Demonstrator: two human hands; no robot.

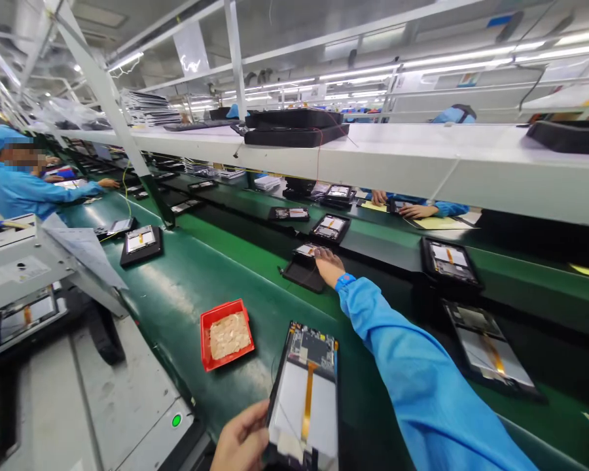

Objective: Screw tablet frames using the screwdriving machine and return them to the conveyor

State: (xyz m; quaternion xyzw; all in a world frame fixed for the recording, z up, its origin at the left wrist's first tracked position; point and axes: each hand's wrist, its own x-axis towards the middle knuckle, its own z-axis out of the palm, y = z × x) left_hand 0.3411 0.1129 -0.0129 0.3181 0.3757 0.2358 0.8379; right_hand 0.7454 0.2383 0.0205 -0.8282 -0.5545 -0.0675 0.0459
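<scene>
The tablet lay on the green conveyor belt, beside a red tray of pale flakes. The left hand's grip clamped its edge; the right hand's grip lay apart on another tablet.

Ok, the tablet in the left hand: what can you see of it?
The tablet is open-backed, set in a black frame, with its long side pointing away from the viewer. Most of it is a pale, silvery panel. An orange ribbon cable runs down the middle from a circuit board with small parts at the far end. A pale patch sits at the near end, which the picture cuts off. The left hand holds its left edge, above the green belt.
</scene>
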